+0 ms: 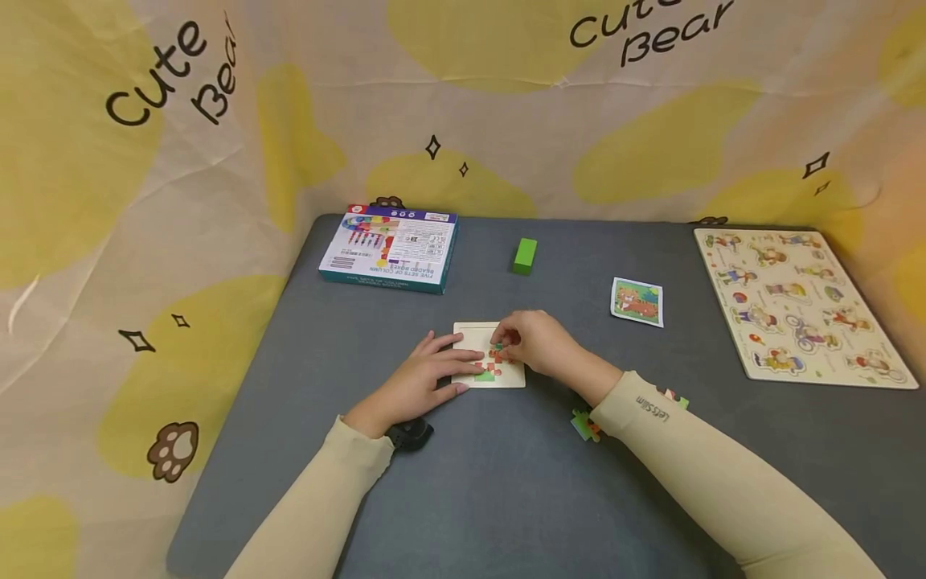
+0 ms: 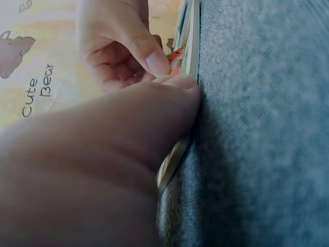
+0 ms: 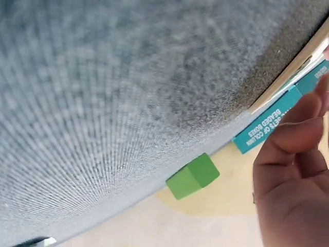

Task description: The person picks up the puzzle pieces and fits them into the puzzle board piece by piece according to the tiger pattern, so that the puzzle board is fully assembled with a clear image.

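Note:
A small pale wooden puzzle tray [image 1: 473, 330] lies on the table with several red and green jigsaw pieces [image 1: 486, 374] in it. My left hand [image 1: 423, 378] rests on the tray's left side, fingers stretched out over it. In the left wrist view, the left thumb [image 2: 180, 90] lies along the tray's edge. From the right, my right hand [image 1: 538, 342] reaches over the tray and pinches a small jigsaw piece [image 1: 497, 347] between thumb and fingertips, which partly hide it. The right wrist view shows the right hand [image 3: 298, 164] with curled fingers; the piece is out of sight there.
Loose jigsaw pieces [image 1: 584, 426] lie by the right forearm, partly under the sleeve. Behind the tray are a boxed toy [image 1: 391, 249] and a green block [image 1: 525, 256]. A picture card [image 1: 637, 302] and a large picture board [image 1: 803, 305] lie to the right.

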Tool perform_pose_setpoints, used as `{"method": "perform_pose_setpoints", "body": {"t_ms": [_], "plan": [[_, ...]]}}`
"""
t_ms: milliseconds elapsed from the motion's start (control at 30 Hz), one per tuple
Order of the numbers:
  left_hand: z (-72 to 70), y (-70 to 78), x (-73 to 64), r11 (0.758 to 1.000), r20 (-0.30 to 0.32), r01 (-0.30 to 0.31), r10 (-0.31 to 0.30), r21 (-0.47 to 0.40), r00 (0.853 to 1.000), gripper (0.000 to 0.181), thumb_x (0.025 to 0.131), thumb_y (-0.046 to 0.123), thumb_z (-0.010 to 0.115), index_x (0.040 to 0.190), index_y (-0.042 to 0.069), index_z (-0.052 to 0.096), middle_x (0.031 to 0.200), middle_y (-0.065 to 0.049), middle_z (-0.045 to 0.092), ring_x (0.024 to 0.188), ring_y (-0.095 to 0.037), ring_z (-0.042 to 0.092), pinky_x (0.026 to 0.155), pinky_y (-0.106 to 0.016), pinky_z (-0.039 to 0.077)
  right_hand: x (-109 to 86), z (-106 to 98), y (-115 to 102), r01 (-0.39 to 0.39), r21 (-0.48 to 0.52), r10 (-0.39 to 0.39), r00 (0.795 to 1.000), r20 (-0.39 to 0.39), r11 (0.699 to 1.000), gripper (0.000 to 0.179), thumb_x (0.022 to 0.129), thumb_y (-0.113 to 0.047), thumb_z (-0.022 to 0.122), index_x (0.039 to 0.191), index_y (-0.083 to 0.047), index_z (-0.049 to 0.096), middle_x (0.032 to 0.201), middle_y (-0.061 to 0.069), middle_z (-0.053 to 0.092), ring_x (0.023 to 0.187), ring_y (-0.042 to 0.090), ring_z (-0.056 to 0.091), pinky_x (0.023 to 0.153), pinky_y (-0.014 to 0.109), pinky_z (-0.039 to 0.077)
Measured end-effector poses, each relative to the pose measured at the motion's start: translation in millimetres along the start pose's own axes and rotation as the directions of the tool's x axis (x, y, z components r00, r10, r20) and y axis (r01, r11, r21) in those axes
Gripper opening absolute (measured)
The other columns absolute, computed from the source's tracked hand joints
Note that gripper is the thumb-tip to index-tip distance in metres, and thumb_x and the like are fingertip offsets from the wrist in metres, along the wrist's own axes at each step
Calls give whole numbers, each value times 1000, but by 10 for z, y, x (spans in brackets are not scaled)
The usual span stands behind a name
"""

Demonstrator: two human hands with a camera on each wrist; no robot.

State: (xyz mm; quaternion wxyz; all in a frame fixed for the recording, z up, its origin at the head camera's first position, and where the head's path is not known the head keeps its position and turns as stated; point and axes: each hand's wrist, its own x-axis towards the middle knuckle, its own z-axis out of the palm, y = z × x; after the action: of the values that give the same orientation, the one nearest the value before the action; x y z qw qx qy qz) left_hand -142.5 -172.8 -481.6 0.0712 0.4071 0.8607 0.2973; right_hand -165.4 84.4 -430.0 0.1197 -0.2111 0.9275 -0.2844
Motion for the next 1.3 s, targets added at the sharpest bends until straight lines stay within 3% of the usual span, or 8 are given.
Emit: {"method": "perform_pose_setpoints", "body": {"t_ms": [133, 300, 400, 500, 633, 800, 1167, 1300], "plan": [[35, -15, -31, 1000, 7, 8, -8, 9, 1000, 40, 100, 23, 73, 141, 22, 70, 152, 5, 58, 154, -26, 31, 125, -64, 6, -46, 56, 9, 52, -152, -63, 996, -63, 987, 20, 88, -12, 87, 106, -11, 80, 94, 1, 65, 84, 19, 60, 75, 36, 54], [77, -30, -54, 1000, 2, -5, 5, 17, 1000, 40, 100, 24, 74, 140, 23, 70, 152, 5, 57, 154, -26, 31, 125, -65, 8, -268, 91, 36, 154, -353, -222, 962, -160, 923, 12, 92, -11, 83, 104, -10, 82, 101, 2, 72, 89, 23, 63, 77, 36, 58], [83, -33, -52, 1000, -2, -10, 10, 17, 1000, 39, 100, 23, 74, 140, 23, 70, 152, 5, 57, 154, -25, 32, 125, -64, 8, -383, 121, 88, 231, -450, -321, 937, -135, 863, 14, 93, -6, 79, 106, -9, 82, 107, 4, 75, 97, 26, 65, 83, 39, 58], [72, -25, -50, 1000, -5, -4, 4, 13, 1000, 39, 101, 23, 73, 139, 22, 70, 152, 5, 58, 154, -25, 31, 125, -64, 7, -434, 147, 143, 283, -514, -368, 927, -69, 810, 21, 94, -5, 77, 114, -8, 80, 116, 5, 74, 108, 27, 66, 90, 42, 57], [48, -9, -46, 1000, -13, -2, 2, 9, 1000, 39, 101, 21, 73, 139, 21, 70, 151, 3, 58, 154, -28, 32, 124, -65, 8, -431, 128, 183, 329, -558, -402, 916, -9, 762, 29, 94, -2, 75, 122, -8, 77, 123, 4, 73, 112, 26, 65, 96, 40, 56], [30, -1, -40, 1000, -14, -2, 2, 19, 1000, 39, 101, 20, 73, 139, 20, 70, 152, 2, 58, 154, -30, 32, 123, -67, 9, -383, 37, 201, 401, -578, -456, 888, 55, 711, 32, 92, 1, 75, 123, -8, 77, 121, 4, 72, 102, 23, 67, 88, 35, 59], [-5, -12, 15, 1000, 21, 1, -2, 23, 1000, 40, 102, 22, 71, 142, 21, 68, 153, 2, 56, 155, -27, 29, 125, -64, 7, -248, -149, 291, 518, -561, -502, 842, 199, 646, 35, 93, 3, 74, 126, -8, 76, 122, 5, 72, 106, 25, 68, 86, 36, 60], [1, -21, 20, 1000, 18, 0, -1, 28, 1000, 40, 102, 22, 71, 142, 20, 68, 153, 2, 57, 155, -27, 30, 125, -64, 8, -231, -160, 302, 532, -575, -531, 826, 190, 621, 32, 94, 0, 74, 125, -7, 76, 122, 5, 72, 104, 24, 69, 84, 37, 60]]}}
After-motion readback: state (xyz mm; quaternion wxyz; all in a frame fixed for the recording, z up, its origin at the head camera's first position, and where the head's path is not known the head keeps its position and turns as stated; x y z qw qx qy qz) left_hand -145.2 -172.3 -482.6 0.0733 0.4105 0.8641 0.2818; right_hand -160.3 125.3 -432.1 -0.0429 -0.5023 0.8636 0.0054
